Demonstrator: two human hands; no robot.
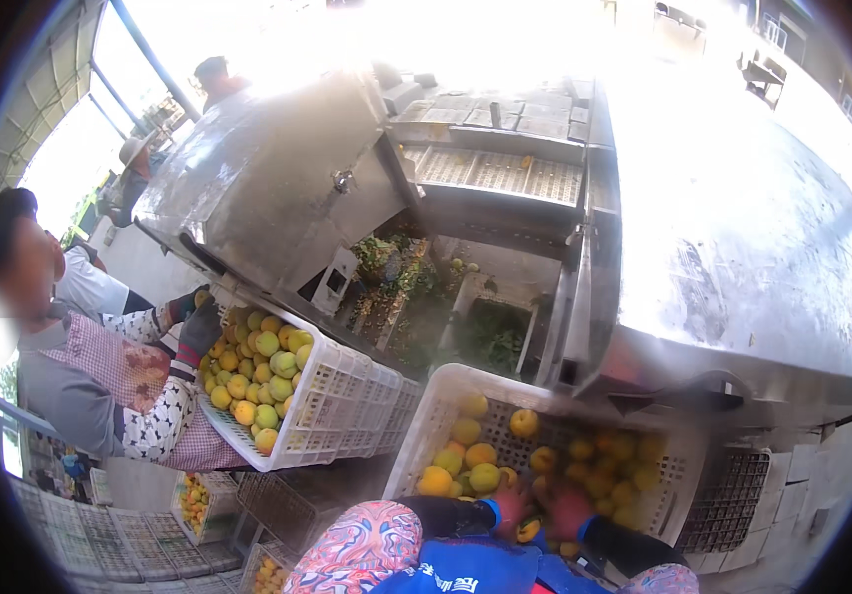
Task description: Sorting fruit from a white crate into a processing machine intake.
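Observation:
A white plastic crate (424, 421) stands in front of me, holding many round yellow to yellow-green fruits (482, 455) that look like peaches or apricots. Both my hands reach into its near side, bare beyond dark sleeves. My left hand (512, 503) is low among the fruit, left of the middle. Just to its right is my right hand (568, 509), over the fuller right part. Between them shows a yellow fruit with a dark patch (528, 531); whether either hand holds it, I cannot tell. The fingers of both are blurred and partly hidden.
At left, a person (134, 381) in dark gloves handles similar fruit in a tilted white crate (347, 396). Metal machinery (268, 168) rises ahead, with a large metal housing (743, 238) at right. Beneath lies a white bin of greenery (490, 332). A dark crate (728, 500) stands right.

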